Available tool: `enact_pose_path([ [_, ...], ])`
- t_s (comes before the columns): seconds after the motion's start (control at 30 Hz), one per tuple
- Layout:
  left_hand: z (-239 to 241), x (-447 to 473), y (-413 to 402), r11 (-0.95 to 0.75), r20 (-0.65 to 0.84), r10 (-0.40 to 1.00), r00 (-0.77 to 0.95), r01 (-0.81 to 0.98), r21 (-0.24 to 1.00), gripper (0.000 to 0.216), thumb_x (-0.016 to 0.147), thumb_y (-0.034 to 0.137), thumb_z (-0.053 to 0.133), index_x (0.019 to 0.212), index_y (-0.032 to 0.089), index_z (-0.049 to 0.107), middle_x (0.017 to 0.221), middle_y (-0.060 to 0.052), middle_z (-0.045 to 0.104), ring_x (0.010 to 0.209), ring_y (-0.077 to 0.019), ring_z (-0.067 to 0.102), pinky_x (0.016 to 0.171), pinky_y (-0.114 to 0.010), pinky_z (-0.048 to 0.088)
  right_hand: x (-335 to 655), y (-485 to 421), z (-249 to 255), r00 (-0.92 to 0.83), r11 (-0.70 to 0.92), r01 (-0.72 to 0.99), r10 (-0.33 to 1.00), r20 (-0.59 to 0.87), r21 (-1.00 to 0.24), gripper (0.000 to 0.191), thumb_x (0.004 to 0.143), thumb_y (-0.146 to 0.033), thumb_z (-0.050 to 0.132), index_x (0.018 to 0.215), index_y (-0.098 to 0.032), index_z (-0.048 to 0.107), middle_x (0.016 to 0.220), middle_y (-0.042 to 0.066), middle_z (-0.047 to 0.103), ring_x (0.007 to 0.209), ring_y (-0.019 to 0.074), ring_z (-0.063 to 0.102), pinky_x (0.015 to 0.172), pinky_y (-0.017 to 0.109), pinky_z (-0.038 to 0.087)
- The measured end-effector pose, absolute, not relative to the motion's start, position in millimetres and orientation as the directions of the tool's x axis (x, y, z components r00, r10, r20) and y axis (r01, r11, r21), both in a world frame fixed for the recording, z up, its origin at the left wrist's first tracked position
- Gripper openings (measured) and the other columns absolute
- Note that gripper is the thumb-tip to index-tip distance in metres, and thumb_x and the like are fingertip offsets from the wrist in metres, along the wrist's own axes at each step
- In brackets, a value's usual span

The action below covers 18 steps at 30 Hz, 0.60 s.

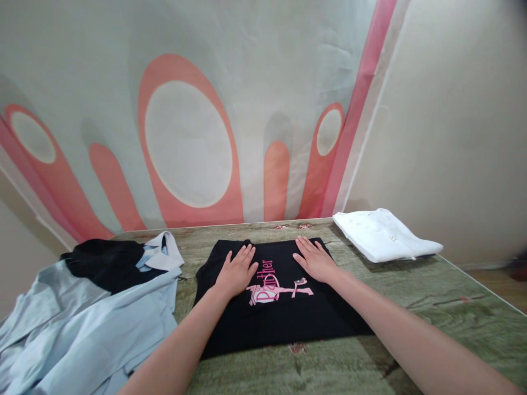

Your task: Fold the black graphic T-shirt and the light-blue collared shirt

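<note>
A black T-shirt [280, 318] with a pink print lies folded into a rectangle on the green table [432, 307], straight in front of me. My left hand [236, 271] rests flat on its upper left part, fingers stretched out. My right hand [315, 259] lies flat on its upper right part, fingers also spread. Neither hand holds anything; both press palm-down on the cloth.
A light blue shirt [82, 329] lies crumpled at the left with a dark garment [107, 263] on top of it. A folded white garment [385, 235] sits at the back right corner. A wall with pink and white ovals [189, 142] rises behind the table.
</note>
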<state>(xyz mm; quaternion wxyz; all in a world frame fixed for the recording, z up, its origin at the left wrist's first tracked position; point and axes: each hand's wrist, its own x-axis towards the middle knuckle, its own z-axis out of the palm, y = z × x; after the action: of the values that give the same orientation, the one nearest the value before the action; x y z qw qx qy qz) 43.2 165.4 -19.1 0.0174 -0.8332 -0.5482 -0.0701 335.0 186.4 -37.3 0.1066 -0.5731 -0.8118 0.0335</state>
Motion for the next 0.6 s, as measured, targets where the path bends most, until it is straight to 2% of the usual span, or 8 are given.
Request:
enact_pose_path([
  [0.17,-16.9,35.7,166.7,-0.352,0.104,0.932,0.347,0.935,0.042,0.058,0.098,0.052,0.026,0.15,0.027,0.027,0.157,-0.004,0.025,0.145,-0.026,0.02,0.113,-0.056,0.016,349.0,188.2,-42.4,-0.304,0.323,0.932,0.944,0.132,-0.162,0.072,0.096,-0.059,0.014,0.151,-0.015,0.024,0.158,0.008,0.021,0.146,0.0218,0.015,0.118,0.047,0.007],
  [0.37,-17.2,30.0,169.2,-0.328,0.078,0.943,0.324,0.943,0.058,0.058,0.097,0.054,0.027,0.15,0.031,0.024,0.158,-0.002,0.023,0.145,-0.026,0.018,0.113,-0.056,0.015,375.6,190.3,-49.0,-0.206,0.226,0.958,0.971,0.124,-0.177,0.071,0.095,-0.058,0.015,0.151,-0.016,0.023,0.158,0.009,0.019,0.146,0.0245,0.014,0.116,0.052,0.009],
  [0.47,-16.0,26.2,170.5,-0.277,0.191,0.947,0.259,0.958,0.074,0.061,0.097,0.051,0.031,0.152,0.027,0.018,0.159,-0.005,0.019,0.146,-0.0256,0.016,0.113,-0.053,0.02,386.7,193.7,-50.9,-0.13,0.155,0.969,0.982,0.139,-0.191,0.069,0.096,-0.055,0.019,0.15,-0.014,0.026,0.157,0.012,0.022,0.145,0.0261,0.017,0.115,0.052,0.011],
  [0.6,-12.2,13.8,174.1,-0.098,0.39,0.92,0.042,0.987,0.125,0.065,0.097,0.042,0.032,0.153,0.02,0.011,0.159,-0.01,0.018,0.147,-0.0263,0.013,0.112,-0.053,0.023,392.4,197.6,-49.5,-0.075,0.11,0.974,0.982,0.176,-0.198,0.066,0.097,-0.049,0.022,0.148,-0.009,0.03,0.155,0.015,0.028,0.144,0.0266,0.021,0.114,0.05,0.016],
])
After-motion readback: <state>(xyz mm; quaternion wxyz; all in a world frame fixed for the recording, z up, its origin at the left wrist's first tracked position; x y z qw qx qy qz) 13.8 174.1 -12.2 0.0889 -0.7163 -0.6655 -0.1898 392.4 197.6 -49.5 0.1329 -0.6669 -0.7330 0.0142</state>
